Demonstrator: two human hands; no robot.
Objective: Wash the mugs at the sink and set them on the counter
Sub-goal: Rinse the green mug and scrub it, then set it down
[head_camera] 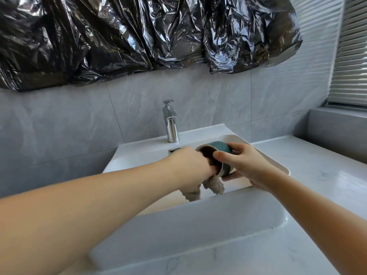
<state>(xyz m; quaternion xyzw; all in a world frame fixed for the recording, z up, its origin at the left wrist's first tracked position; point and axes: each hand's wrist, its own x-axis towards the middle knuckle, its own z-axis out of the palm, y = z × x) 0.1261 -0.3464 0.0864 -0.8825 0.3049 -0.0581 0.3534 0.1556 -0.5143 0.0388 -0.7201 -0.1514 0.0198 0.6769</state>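
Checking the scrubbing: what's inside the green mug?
The left hand's fingers and a beige cloth go into the mug; cloth ends hang out. The mug's bottom is covered.

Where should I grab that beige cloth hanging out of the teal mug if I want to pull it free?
Probably pinch one of the cloth tails hanging below the mug rim, coming from underneath, over the sink. The mug lies tilted, mouth facing left, with the left hand reaching into it, so the mouth is blocked. The right hand wraps the mug's body.
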